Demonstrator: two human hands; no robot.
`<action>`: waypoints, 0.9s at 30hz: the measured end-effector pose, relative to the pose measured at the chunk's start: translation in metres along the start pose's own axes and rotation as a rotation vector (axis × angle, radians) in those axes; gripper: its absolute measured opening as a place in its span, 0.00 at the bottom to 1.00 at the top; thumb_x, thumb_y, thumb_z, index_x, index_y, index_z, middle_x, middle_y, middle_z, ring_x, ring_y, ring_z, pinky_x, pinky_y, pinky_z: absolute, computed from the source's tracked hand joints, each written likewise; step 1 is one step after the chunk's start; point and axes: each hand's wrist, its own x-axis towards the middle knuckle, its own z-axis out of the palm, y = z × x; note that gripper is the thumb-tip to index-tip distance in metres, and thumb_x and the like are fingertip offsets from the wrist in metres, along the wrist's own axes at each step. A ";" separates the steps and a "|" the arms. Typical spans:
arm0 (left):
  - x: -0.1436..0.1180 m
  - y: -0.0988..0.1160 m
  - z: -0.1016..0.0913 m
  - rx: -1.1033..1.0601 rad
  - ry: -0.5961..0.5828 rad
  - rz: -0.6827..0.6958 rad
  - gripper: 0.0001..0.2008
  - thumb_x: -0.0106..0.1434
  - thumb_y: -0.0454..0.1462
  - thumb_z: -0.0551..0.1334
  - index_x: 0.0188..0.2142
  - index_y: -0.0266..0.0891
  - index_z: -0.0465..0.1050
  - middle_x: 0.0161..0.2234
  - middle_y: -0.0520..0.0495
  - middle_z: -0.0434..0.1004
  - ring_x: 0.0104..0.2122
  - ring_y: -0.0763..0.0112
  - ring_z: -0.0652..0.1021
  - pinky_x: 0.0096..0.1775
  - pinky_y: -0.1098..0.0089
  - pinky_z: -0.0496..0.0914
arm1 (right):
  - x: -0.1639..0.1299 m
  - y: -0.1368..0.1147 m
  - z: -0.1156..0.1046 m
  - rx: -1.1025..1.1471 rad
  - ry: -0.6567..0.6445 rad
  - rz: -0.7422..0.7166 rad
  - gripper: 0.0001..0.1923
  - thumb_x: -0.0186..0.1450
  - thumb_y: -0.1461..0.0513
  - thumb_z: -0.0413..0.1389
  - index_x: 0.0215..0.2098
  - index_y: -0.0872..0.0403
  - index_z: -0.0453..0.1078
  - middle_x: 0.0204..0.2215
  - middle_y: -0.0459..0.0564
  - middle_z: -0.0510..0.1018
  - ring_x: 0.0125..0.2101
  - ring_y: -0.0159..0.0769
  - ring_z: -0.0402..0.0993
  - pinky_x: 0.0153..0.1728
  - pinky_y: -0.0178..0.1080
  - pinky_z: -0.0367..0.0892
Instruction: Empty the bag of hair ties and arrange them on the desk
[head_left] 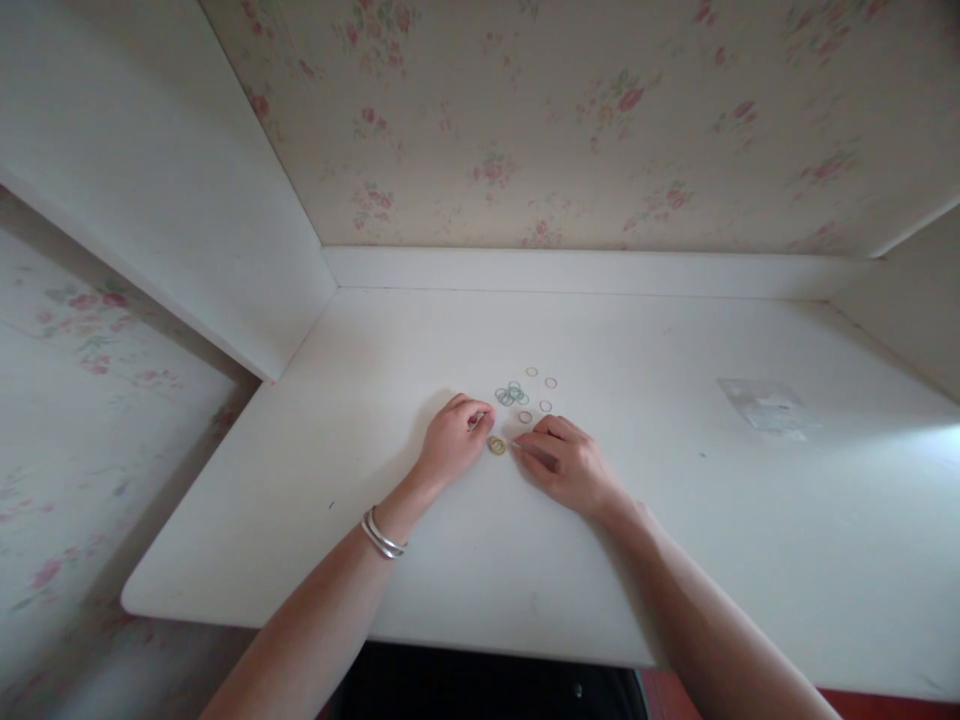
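My left hand (455, 437) rests on the white desk with its fingers curled and thumb against forefinger. Whatever those fingertips hold, if anything, is hidden. My right hand (566, 460) is closed in a pinch, a tiny pale thing showing at its fingertips, too small to name. Between the hands lie a few overlapping yellow rings (497, 446), thin like small rubber bands. Just beyond them is a loose heap of grey-green rings (511, 395). Several pinkish-brown rings lie singly to the right of the heap, one (525, 417) close to my right fingers.
A clear plastic bag (769, 405) lies flat on the white desk (525, 600) at the right. White panels bound the desk at the left and right, with a flowered wall (570, 130) behind. A black object (487, 685) is below the front edge.
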 end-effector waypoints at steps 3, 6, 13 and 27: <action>0.000 0.001 0.000 -0.011 -0.016 -0.011 0.10 0.64 0.38 0.55 0.36 0.40 0.75 0.34 0.50 0.73 0.33 0.73 0.73 0.37 0.73 0.68 | 0.002 0.008 -0.005 0.068 0.142 0.110 0.10 0.63 0.61 0.51 0.36 0.52 0.74 0.31 0.49 0.73 0.31 0.32 0.68 0.33 0.35 0.64; 0.001 0.001 0.001 -0.021 -0.022 -0.019 0.10 0.63 0.38 0.55 0.35 0.40 0.75 0.33 0.50 0.73 0.33 0.73 0.73 0.37 0.73 0.68 | 0.005 0.024 -0.011 0.053 0.317 0.317 0.11 0.63 0.60 0.50 0.35 0.53 0.74 0.28 0.48 0.73 0.26 0.31 0.67 0.29 0.34 0.62; 0.012 0.014 0.005 0.091 -0.003 0.047 0.10 0.63 0.37 0.55 0.36 0.39 0.75 0.32 0.50 0.73 0.31 0.73 0.72 0.37 0.72 0.67 | 0.013 0.047 -0.015 0.094 0.383 0.591 0.14 0.60 0.58 0.50 0.35 0.54 0.75 0.29 0.49 0.76 0.28 0.33 0.68 0.33 0.36 0.61; 0.040 0.051 0.042 0.391 -0.192 0.274 0.09 0.62 0.39 0.57 0.37 0.42 0.77 0.34 0.45 0.72 0.39 0.64 0.73 0.42 0.67 0.68 | 0.013 0.050 -0.014 0.136 0.408 0.587 0.15 0.59 0.57 0.49 0.35 0.53 0.76 0.31 0.49 0.77 0.29 0.33 0.69 0.34 0.37 0.63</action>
